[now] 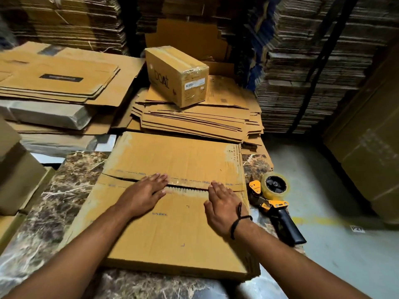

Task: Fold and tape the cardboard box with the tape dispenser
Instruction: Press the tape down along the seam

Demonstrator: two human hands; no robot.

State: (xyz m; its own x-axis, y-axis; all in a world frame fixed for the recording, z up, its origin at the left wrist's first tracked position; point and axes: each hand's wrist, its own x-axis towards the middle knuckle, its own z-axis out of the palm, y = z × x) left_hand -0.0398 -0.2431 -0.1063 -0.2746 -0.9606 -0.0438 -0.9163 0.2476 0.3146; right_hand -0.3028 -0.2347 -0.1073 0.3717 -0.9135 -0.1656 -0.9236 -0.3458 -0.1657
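A brown cardboard box (172,231) lies on the marble-patterned table (60,190), its two top flaps folded down and meeting at a seam with a narrow gap. My left hand (144,195) rests flat on the near flap, fingertips at the seam. My right hand (224,206), with a black cord at the wrist, presses flat on the same flap further right. Both hands hold nothing. The yellow and black tape dispenser (272,201) with a clear tape roll lies on the table just right of the box, handle pointing toward me.
A small taped box (179,76) stands on a pile of flattened cartons (194,119) behind the box. More flat cartons (58,83) lie at the left. Tall cardboard stacks (313,72) wall the back and right. Grey floor (323,212) lies right of the table.
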